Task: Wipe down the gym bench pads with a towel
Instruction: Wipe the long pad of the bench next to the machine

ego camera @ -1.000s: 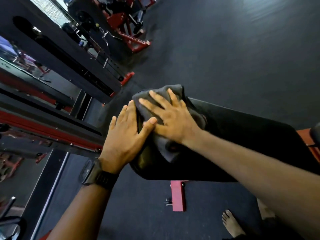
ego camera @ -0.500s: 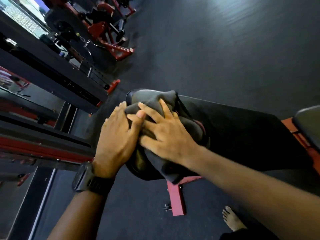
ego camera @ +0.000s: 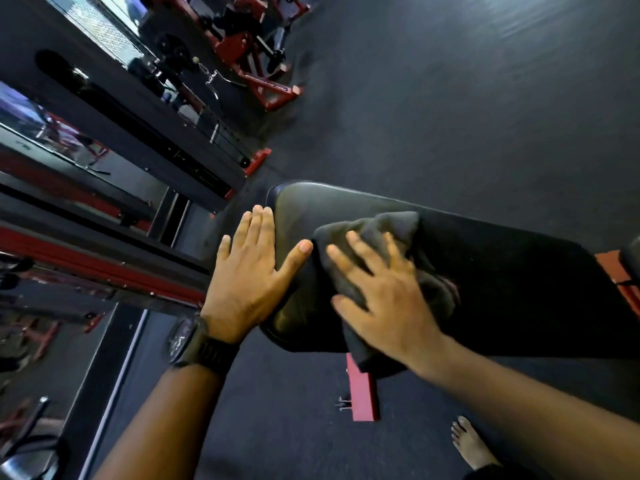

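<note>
The right grip (ego camera: 388, 306) is sliding the towel (ego camera: 388, 226) away from the left grip (ego camera: 249, 275), baring the worktop (ego camera: 301, 216) end between them.

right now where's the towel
Head view, centre: the towel lies on the pad near its rounded end, under the right hand, beside the left hand.

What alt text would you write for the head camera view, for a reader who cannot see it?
A person's right hand presses a dark towel onto a black bench pad, while the flat left hand rests on the pad's end. A bare foot stands on the floor.
</note>
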`<state>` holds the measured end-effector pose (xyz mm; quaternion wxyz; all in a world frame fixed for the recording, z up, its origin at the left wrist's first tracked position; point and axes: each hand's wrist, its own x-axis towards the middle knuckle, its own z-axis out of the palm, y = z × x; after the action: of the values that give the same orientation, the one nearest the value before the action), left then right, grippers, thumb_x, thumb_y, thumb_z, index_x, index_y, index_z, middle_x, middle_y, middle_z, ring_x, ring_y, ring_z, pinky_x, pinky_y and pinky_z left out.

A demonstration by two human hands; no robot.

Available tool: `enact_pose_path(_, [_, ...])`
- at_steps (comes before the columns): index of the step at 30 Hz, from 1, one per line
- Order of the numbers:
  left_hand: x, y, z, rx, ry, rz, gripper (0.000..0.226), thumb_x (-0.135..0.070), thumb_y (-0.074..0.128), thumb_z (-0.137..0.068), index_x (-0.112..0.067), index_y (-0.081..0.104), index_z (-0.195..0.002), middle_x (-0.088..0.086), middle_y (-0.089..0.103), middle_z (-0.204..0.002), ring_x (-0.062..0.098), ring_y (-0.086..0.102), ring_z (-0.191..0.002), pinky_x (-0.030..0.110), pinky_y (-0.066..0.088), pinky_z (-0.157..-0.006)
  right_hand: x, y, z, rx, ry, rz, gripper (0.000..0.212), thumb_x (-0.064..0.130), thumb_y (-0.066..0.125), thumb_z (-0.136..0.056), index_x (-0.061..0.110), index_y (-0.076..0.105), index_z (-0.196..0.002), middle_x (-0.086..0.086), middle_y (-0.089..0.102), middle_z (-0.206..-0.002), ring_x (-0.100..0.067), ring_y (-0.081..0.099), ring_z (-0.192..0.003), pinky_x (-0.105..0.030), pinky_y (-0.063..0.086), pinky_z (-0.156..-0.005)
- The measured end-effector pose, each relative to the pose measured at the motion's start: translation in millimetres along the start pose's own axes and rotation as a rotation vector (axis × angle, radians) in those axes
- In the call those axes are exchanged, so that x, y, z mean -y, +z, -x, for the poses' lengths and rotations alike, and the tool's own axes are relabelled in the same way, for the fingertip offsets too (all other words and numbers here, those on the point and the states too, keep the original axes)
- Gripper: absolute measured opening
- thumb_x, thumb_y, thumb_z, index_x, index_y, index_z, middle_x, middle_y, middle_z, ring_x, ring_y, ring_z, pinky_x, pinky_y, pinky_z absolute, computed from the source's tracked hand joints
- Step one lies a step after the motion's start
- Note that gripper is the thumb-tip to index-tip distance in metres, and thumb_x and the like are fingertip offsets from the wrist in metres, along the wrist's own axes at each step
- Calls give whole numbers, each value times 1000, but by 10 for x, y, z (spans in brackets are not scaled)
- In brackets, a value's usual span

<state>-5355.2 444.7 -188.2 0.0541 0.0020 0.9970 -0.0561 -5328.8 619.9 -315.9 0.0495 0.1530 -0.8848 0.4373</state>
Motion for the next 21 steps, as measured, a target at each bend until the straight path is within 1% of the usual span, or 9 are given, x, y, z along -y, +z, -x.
enact_pose_path(2, [-19, -10, -20, 8, -4, 8, 103, -83, 4, -79, -20, 1, -160, -1, -3, -168, 10, -6, -153, 44, 0, -124, 141, 7, -218, 29, -123, -21, 70, 60, 40, -84, 43, 38, -151, 4, 31, -163, -47, 20, -148, -68, 29, -111])
enact_pose_path(6, [-59, -51, -61, 27, 16, -76, 102, -84, 3, -79, -21, -2, -160, -4, -8, -167, 10, -10, -153, 45, -3, -124, 34, -18, -932, 132, -170, 55, 76, 73, 25, -82, 50, 24, -154, 11, 18, -167, -41, 8, -152, -70, 20, -114])
enact_pose_path(8, [-62, -85, -94, 51, 27, -126, 103, -84, 2, -78, -21, -4, -160, -4, -10, -167, 11, -11, -153, 47, -2, -124, -202, -5, -1194, 158, -41, 69, 73, 75, 34, -86, 54, 17, -154, 15, 12, -167, -36, 6, -153, -72, 18, -114])
enact_pose_path(10, [-86, -103, -132, 75, 39, -189, 104, -84, 0, -78, -21, -4, -160, -3, -11, -167, 12, -12, -153, 49, -2, -124, -514, -10, -1186, 130, 197, 13, 70, 72, 41, -91, 53, 18, -154, 17, 11, -167, -34, 4, -154, -72, 16, -115])
enact_pose_path(12, [-113, -111, -152, 82, 42, -238, 104, -84, -1, -78, -20, -4, -160, -2, -11, -167, 13, -13, -153, 49, -2, -124, -690, -26, -875, 101, 353, -13, 70, 74, 34, -90, 51, 20, -154, 13, 9, -168, -36, 4, -153, -70, 18, -115])
enact_pose_path(13, [-124, -113, -155, 82, 46, -265, 105, -85, -1, -78, -19, -3, -160, -2, -11, -167, 14, -13, -153, 49, -1, -124, -671, -26, -637, 83, 364, -10, 73, 74, 28, -86, 50, 21, -155, 10, 10, -168, -38, 5, -153, -69, 20, -115])
enact_pose_path(15, [-150, -111, -177, 85, 88, -335, 104, -84, -2, -78, -19, 0, -160, -1, -11, -167, 15, -14, -153, 50, -1, -124, -452, -42, -221, 74, 290, -18, 80, 72, 22, -79, 48, 23, -155, 5, 13, -168, -42, 8, -152, -68, 23, -114])
enact_pose_path(17, [-184, -100, -194, 102, 158, -392, 103, -83, -3, -79, -19, 3, -160, -2, -9, -167, 14, -13, -153, 51, -1, -124, -195, -50, -46, 89, 159, -48, 79, 68, 28, -79, 46, 26, -155, 3, 17, -168, -44, 7, -151, -68, 20, -114])
enact_pose_path(21, [-272, -50, -280, 132, 176, -372, 104, -82, -4, -79, -17, 3, -160, -2, -7, -167, 12, -15, -152, 48, -3, -124, -174, -23, -414, 121, -70, -31, 76, 67, 36, -82, 49, 24, -154, 7, 18, -167, -44, 6, -152, -72, 17, -114])
